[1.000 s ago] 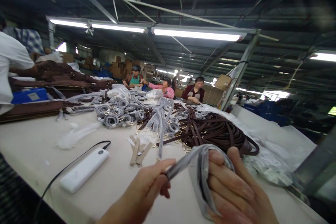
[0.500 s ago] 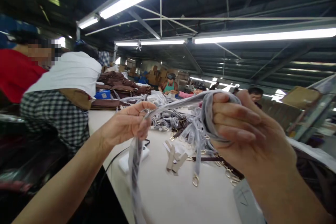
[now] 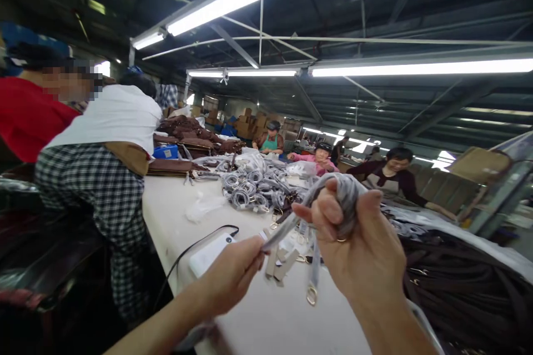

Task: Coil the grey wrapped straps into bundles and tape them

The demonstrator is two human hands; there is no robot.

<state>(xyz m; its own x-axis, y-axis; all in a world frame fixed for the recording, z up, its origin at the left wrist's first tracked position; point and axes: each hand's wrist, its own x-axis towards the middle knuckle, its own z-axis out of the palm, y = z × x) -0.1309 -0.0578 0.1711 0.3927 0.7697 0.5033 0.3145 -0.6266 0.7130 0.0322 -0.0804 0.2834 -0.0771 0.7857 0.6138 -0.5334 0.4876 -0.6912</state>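
A grey strap (image 3: 286, 228) in a clear, plastic-like wrap runs between my two hands above the white table (image 3: 291, 319). My left hand (image 3: 239, 269) pinches the strap between thumb and fingers. Around the fingers of my right hand (image 3: 353, 227) the same strap is wound in several turns, and those fingers curl closed on it. Below my right hand, another grey strap hangs down with a gold-coloured metal ring (image 3: 311, 295) at its end. Beige strips (image 3: 275, 266) lie on the table behind my hands.
Many coiled grey straps (image 3: 250, 191) heap up mid-table. A white box (image 3: 210, 252) with a black cable sits at the left edge. Dark brown straps (image 3: 466, 277) pile up at right. Co-workers stand at left, including one in a white top (image 3: 112, 116); others work at the far side.
My left hand has moved right and down, closer to my right hand. My right hand has turned and dropped, with the strap bundled more tightly round its fingers.
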